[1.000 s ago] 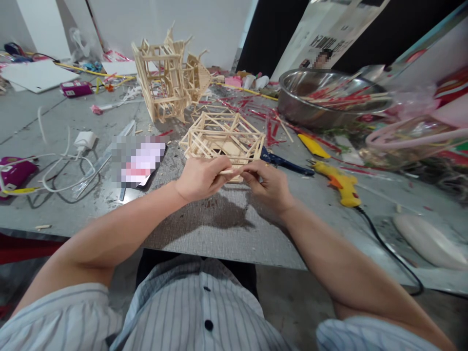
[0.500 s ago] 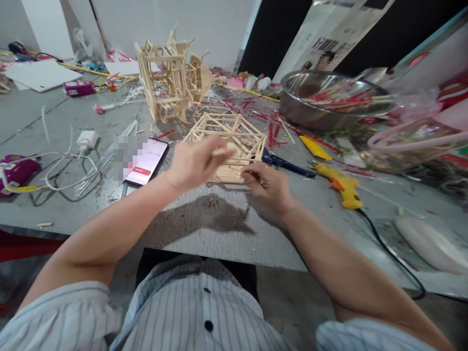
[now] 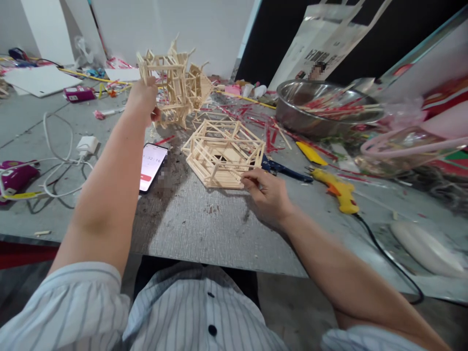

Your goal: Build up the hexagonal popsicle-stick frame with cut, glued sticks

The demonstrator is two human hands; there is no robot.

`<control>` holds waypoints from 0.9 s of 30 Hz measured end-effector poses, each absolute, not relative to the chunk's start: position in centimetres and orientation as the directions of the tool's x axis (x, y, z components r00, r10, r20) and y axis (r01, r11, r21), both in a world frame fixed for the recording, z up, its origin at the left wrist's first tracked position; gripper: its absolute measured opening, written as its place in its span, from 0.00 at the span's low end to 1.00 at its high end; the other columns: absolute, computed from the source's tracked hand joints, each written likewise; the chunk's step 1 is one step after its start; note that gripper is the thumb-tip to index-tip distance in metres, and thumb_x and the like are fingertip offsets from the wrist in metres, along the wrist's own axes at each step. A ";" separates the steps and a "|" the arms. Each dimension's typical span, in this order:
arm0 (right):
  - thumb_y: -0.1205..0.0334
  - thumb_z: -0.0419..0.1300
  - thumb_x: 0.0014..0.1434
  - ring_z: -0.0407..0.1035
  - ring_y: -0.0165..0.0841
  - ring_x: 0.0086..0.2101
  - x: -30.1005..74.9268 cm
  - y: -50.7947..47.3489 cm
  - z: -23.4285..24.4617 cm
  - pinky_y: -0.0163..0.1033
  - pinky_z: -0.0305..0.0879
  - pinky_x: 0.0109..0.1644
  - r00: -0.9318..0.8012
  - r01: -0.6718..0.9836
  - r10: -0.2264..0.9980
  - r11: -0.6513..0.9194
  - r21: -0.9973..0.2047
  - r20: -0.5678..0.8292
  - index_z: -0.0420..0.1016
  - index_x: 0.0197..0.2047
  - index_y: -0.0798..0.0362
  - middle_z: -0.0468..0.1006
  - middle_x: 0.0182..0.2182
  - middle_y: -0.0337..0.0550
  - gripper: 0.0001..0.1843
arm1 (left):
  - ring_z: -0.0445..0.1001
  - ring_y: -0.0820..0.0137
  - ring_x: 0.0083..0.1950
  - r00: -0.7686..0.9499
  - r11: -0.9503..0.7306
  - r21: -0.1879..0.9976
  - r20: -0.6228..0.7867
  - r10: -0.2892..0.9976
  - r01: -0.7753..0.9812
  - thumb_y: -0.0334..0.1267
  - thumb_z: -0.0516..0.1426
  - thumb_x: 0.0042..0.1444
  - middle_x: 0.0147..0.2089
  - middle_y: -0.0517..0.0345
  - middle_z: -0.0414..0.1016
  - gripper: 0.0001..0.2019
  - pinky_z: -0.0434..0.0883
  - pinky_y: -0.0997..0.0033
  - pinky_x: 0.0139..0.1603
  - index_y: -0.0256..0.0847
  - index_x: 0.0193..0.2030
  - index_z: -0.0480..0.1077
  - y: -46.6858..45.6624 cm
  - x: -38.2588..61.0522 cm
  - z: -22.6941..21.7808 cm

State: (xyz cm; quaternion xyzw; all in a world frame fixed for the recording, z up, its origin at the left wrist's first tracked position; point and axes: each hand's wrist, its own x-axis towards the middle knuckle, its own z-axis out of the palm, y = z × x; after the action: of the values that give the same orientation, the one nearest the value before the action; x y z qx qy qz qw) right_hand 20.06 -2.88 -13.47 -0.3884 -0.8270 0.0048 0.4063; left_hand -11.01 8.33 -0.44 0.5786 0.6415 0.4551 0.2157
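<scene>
My left hand (image 3: 144, 101) reaches far forward to the tall wooden-stick structure (image 3: 175, 83), its fingers curled around the left side post. The hand itself hides part of that grip. My right hand (image 3: 265, 190) stays low at the near right corner of a hexagonal wooden-stick frame (image 3: 208, 183). Its thumb and fingers are pinched together on a thin wooden stick (image 3: 234, 172), which lies along the frame's front side. The hexagonal frame rests on the table, with a slatted floor and raised bars around it.
A phone (image 3: 153, 163) lies beneath my left forearm. Dark blue pliers (image 3: 288, 169) and a yellow glue gun (image 3: 341, 192) with a black cord lie to the right. Behind them stands a steel basin (image 3: 310, 114) of sticks. A white charger (image 3: 87, 145) with looped cable sits left.
My left hand has left the space above the hexagonal frame and gone forward and left to the tall structure. My right hand has stayed pinched at the frame's corner.
</scene>
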 end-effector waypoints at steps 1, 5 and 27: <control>0.59 0.55 0.66 0.73 0.32 0.26 20.1 -2.9 -13.5 0.37 0.65 0.29 -0.366 0.642 0.647 0.696 -0.322 0.669 0.77 0.38 0.49 0.82 0.31 0.43 0.10 | 0.59 0.77 0.24 -0.321 -0.035 0.873 0.216 0.922 0.486 0.35 0.47 0.64 0.24 0.68 0.52 0.13 0.64 0.69 0.29 0.44 0.54 0.62 8.4 -10.7 -0.5; 0.59 0.55 0.66 0.74 0.32 0.26 20.1 -2.9 -13.5 0.37 0.65 0.30 -0.362 0.637 0.646 0.698 -0.327 0.672 0.77 0.38 0.49 0.83 0.32 0.43 0.10 | 0.57 0.80 0.25 -0.459 0.032 0.941 0.134 0.878 0.336 0.32 0.47 0.65 0.29 0.68 0.54 0.13 0.64 0.72 0.29 0.43 0.55 0.61 8.5 -10.3 -0.7; 0.58 0.55 0.65 0.74 0.33 0.29 20.1 -2.8 -13.6 0.39 0.66 0.33 -0.355 0.622 0.665 0.693 -0.364 0.657 0.78 0.38 0.49 0.82 0.32 0.43 0.10 | 0.61 0.78 0.27 -0.179 -0.019 0.815 0.149 0.972 0.579 0.36 0.42 0.68 0.48 0.57 0.74 0.11 0.60 0.71 0.30 0.41 0.51 0.62 7.5 -8.9 -2.4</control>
State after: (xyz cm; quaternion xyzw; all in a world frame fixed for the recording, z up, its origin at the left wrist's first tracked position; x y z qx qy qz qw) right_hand 20.09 -2.84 -13.63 -0.3910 -0.8228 0.0257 0.4117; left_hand -8.86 7.47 -2.40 0.5915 0.6557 0.3994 0.2463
